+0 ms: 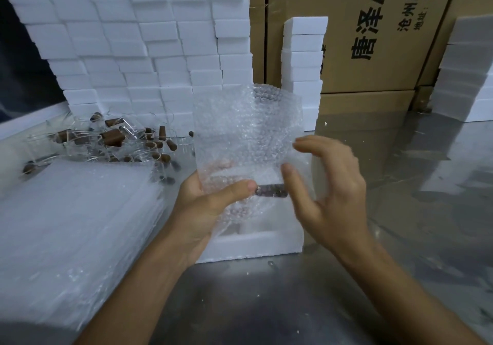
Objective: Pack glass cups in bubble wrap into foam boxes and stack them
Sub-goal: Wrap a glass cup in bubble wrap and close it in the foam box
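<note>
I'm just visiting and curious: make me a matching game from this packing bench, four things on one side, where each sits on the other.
Things:
1. bubble wrap sheet
2. open foam box
3. pile of glass cups
4. cardboard cartons

Places:
A. against the back wall
B. on the table under the hands
C. held up in the left hand
D. far left of the table

Pairs: 1-C, 2-B, 3-D, 4-A

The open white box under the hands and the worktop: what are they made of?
Open white box: looks like expanded polystyrene foam, matte and grainy, with white crumbs shed beside it. Grey worktop: probably brushed stainless steel, judging by its dull sheen and the blurred reflections of the stacks.
</note>
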Available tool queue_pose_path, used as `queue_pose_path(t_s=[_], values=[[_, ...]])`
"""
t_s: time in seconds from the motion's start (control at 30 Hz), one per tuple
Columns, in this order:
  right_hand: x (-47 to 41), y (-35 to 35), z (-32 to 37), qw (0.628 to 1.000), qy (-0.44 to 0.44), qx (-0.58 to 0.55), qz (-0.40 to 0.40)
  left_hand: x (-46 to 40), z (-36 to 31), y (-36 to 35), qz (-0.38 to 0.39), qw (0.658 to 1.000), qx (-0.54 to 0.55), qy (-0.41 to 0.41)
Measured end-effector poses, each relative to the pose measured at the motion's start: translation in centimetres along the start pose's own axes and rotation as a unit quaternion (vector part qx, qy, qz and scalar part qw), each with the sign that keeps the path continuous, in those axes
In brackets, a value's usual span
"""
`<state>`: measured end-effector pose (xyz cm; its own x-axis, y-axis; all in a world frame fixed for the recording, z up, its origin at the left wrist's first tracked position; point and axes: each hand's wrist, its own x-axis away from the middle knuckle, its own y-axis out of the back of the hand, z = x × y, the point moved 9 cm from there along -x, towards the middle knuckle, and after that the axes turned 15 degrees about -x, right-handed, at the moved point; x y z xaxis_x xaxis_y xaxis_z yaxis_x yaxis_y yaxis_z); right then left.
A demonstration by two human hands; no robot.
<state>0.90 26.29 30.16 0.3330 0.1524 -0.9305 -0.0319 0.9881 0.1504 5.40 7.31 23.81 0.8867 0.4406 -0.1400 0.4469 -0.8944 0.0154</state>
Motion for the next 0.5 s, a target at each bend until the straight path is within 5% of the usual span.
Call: queue_pose_path(t_s=[0.1,0.2,0.5], values=[[0.8,-3.0,-0.6,0.989,-0.060,-0.018,0.137,0.2,-0.3,-0.4,0.023,1.000,-0.003,-0.006],[1.9,-4.1,-1.8,0.971,-0.139,-0.063,0.186,0.4,-0.7,-0.7,0.041,0.998,0.038,-0.011],[1.8,-3.9,-2.8,0.915,-0.265,-0.299,0.055,1.2,-1.4,-2.7,0.115,0.990,0.067,-0.037]])
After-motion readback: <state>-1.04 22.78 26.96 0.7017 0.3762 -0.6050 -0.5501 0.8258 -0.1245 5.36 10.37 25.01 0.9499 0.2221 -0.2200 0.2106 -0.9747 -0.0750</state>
